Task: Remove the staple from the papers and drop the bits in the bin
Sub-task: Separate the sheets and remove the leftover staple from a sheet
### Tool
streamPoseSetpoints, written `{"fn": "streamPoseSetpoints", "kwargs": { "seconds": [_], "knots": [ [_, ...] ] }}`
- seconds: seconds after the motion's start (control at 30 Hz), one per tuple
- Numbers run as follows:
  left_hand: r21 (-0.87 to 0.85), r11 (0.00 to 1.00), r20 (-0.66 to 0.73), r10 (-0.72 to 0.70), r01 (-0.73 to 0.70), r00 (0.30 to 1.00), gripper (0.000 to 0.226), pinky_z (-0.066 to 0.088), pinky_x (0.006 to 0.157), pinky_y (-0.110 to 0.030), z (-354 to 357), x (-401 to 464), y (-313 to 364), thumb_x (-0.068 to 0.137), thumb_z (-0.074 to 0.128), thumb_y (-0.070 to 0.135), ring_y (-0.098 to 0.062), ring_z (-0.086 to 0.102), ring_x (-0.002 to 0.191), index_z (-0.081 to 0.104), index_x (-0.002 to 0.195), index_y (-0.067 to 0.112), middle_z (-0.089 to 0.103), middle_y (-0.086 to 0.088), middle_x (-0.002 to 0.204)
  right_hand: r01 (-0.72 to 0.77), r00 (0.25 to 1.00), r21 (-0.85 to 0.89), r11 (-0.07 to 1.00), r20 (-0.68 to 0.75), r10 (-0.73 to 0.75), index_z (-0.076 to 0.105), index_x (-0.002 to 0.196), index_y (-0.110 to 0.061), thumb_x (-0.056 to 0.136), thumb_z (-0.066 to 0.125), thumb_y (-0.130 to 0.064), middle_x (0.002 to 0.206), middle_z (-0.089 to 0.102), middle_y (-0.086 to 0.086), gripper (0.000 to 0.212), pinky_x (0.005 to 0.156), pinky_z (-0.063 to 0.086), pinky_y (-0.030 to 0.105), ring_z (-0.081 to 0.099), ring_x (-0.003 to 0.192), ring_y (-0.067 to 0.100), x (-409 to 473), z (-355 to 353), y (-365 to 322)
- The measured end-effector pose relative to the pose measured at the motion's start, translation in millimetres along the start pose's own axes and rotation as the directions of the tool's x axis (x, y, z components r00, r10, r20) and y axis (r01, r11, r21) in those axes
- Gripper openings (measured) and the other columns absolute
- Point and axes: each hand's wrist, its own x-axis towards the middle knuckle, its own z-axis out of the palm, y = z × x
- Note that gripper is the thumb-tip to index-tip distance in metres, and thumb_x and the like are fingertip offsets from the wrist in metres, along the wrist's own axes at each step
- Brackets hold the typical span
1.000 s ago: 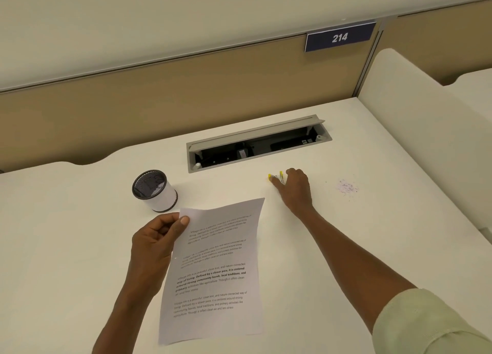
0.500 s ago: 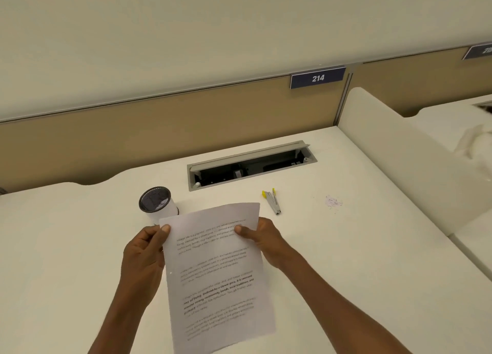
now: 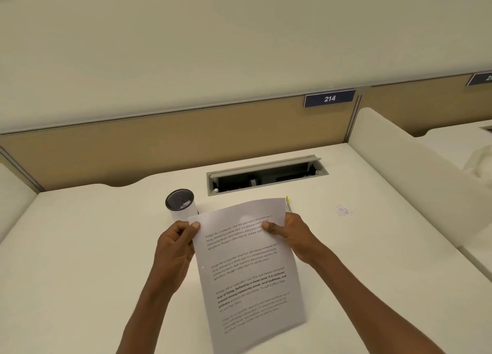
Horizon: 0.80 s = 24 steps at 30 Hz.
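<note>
Right now the papers (image 3: 250, 268) are lifted off the white bench (image 3: 80, 260) and tilted toward the person, held by both upper corners. The left hand (image 3: 175, 250) has its grip closed on the upper left corner, thumb on the printed face and fingers curled behind; the right hand (image 3: 290, 234) pinches the upper right edge the same way, thumb pressed over the first lines of text. Any staple is too small to make out (the sheets read as one page from here). Just behind the top left corner stands the small white bin (image 3: 181, 205), dark inside. A yellow-tipped tool (image 3: 288, 203) lies on the bench, peeking past the papers' top right corner, near the open cable tray (image 3: 266, 176).
</note>
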Motion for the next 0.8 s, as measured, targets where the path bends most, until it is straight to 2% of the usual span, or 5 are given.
{"fn": "streamPoseSetpoints", "kwargs": {
  "seconds": [0.2, 0.37, 0.57, 0.63, 0.8],
  "knots": [
    [-0.034, 0.999, 0.019, 0.009, -0.008, 1.000, 0.027, 0.058, 0.067, -0.026, 6, -3, 7, 0.075, 0.072, 0.026, -0.019, 0.065, 0.071, 0.055, 0.079, 0.006, 0.063, -0.011, 0.077, 0.019, 1.000, 0.005, 1.000, -0.023, -0.019, 0.069, 0.106, -0.008, 0.083, 0.074, -0.020, 0.104, 0.075, 0.011, 0.026, 0.083, 0.059, 0.042, 0.072, 0.094, 0.030, -15, -1, -9],
    [-0.023, 0.999, 0.043, 0.035, -0.034, 0.998, 0.015, 0.059, 0.067, -0.026, 11, -11, 11, 0.091, 0.060, 0.014, -0.020, 0.066, 0.074, 0.055, 0.080, 0.005, 0.066, -0.009, 0.077, 0.038, 0.999, 0.009, 0.999, -0.029, -0.038, 0.067, 0.109, -0.005, 0.084, 0.073, -0.021, 0.105, 0.074, 0.012, 0.031, 0.081, 0.059, 0.044, 0.072, 0.093, 0.032, -28, -2, -16],
    [-0.006, 1.000, 0.152, 0.023, -0.022, 0.988, 0.034, 0.061, 0.071, -0.032, 15, -20, 19, 0.071, 0.071, 0.030, -0.023, 0.069, 0.081, 0.047, 0.077, 0.006, 0.067, -0.013, 0.084, 0.043, 0.997, 0.004, 0.999, -0.062, -0.043, 0.066, 0.112, -0.004, 0.084, 0.074, -0.022, 0.105, 0.074, 0.012, 0.035, 0.080, 0.059, 0.046, 0.071, 0.093, 0.034, -41, -4, -19],
    [-0.012, 1.000, 0.200, 0.020, -0.018, 0.980, 0.032, 0.060, 0.075, -0.033, 15, -22, 19, 0.076, 0.069, 0.027, -0.026, 0.067, 0.087, 0.045, 0.077, 0.007, 0.066, -0.016, 0.090, 0.037, 0.996, 0.001, 0.999, -0.078, -0.037, 0.067, 0.111, -0.003, 0.083, 0.075, -0.021, 0.103, 0.074, 0.013, 0.034, 0.079, 0.059, 0.045, 0.072, 0.092, 0.034, -44, -5, -21],
    [-0.038, 0.999, 0.300, 0.009, 0.003, 0.954, 0.021, 0.057, 0.073, -0.029, 15, -29, 20, 0.089, 0.055, 0.012, -0.025, 0.066, 0.090, 0.039, 0.077, 0.010, 0.065, -0.015, 0.091, 0.023, 0.994, -0.029, 0.999, -0.110, -0.026, 0.068, 0.108, -0.005, 0.082, 0.076, -0.020, 0.100, 0.075, 0.011, 0.031, 0.077, 0.060, 0.044, 0.073, 0.089, 0.033, -50, -6, -23]
  ]
}}
